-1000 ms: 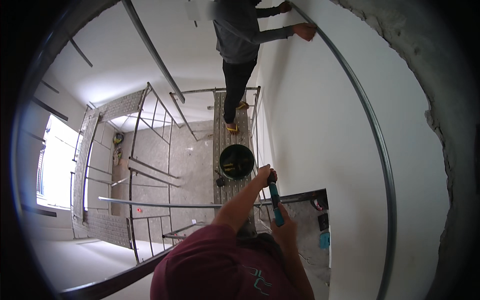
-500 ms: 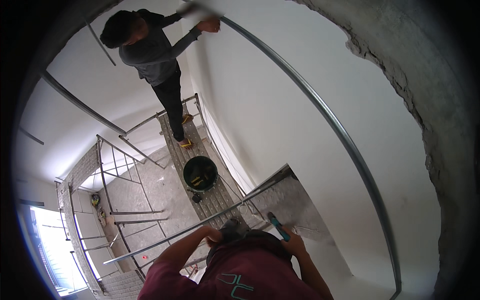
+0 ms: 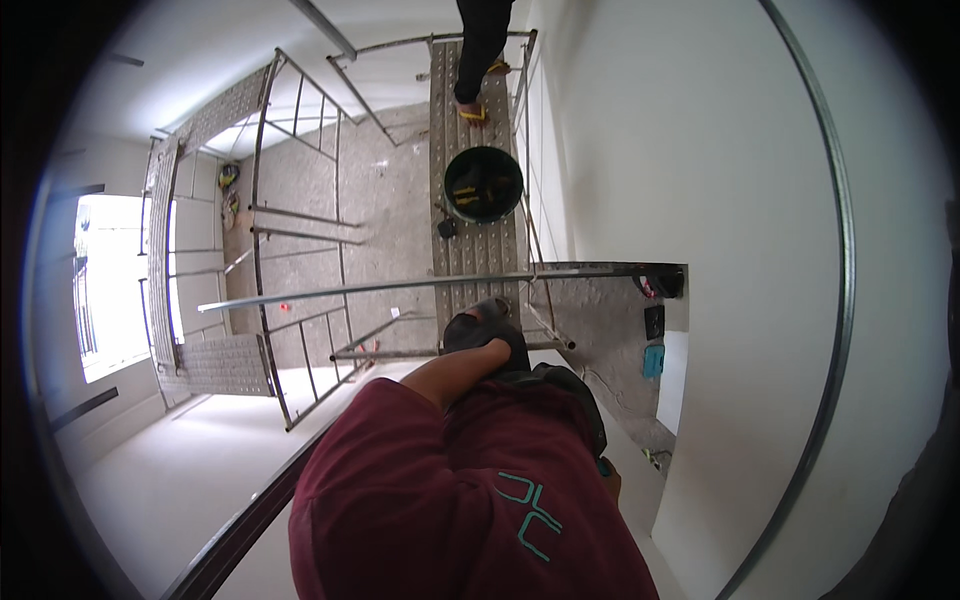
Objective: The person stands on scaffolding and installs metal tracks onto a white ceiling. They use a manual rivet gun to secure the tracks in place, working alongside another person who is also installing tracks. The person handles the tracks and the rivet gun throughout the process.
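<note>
Round bucket (image 3: 484, 215) on the perforated scaffold plank (image 3: 478, 252); on the bucket's near side, the left hand (image 3: 496, 350) at the dark trousers (image 3: 466, 334) and, farther right, the right hand (image 3: 612, 485) beside a mostly hidden teal tool (image 3: 603, 466); whether either hand grips cannot be told

Window (image 3: 122, 285) on the left is totally blown out, everything else softly lit; bucket (image 3: 515, 188) interior's murky. Fisheye bends the metal strip (image 3: 847, 235), corners go black.

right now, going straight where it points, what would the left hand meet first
Probably the person's dark fabric trousers; the left hand appears against them, though depth is unclear.
</note>
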### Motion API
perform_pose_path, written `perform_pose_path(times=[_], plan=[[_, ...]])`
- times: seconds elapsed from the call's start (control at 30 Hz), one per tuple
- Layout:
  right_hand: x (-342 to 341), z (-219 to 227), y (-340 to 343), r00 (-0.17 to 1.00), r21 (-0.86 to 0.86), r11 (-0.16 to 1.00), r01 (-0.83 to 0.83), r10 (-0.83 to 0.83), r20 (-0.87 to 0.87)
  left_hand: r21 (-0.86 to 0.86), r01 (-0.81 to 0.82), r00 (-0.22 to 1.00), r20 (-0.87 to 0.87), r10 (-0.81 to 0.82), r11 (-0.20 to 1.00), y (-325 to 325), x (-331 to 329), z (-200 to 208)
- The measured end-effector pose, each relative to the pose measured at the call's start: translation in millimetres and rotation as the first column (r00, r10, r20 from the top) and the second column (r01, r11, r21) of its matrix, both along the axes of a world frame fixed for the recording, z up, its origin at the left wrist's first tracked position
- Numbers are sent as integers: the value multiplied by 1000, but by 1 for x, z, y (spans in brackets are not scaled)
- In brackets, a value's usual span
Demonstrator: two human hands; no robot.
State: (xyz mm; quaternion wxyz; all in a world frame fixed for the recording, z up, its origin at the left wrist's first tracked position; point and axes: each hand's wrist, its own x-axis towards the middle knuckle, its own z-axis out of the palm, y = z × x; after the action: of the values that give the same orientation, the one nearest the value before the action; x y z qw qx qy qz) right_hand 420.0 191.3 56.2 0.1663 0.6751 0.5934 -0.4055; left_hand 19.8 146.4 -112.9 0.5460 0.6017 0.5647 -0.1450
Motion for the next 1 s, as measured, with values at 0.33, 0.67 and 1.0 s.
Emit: perform_pose_path(times=[0.33,0.67,1.0], plan=[[-18,-1,31,998,-125,991,44,-48,-33,8,-229,971,-72,229,973,-33,22,-28],[-34,-50,37,963,-113,979,172,-191,-189,452,-347,886,-129,445,821,-45,-14,-83],[-2,-102,-33,978,-4,989,145,-144,-153,448,-197,952,299,61,872,31,-47,0]])
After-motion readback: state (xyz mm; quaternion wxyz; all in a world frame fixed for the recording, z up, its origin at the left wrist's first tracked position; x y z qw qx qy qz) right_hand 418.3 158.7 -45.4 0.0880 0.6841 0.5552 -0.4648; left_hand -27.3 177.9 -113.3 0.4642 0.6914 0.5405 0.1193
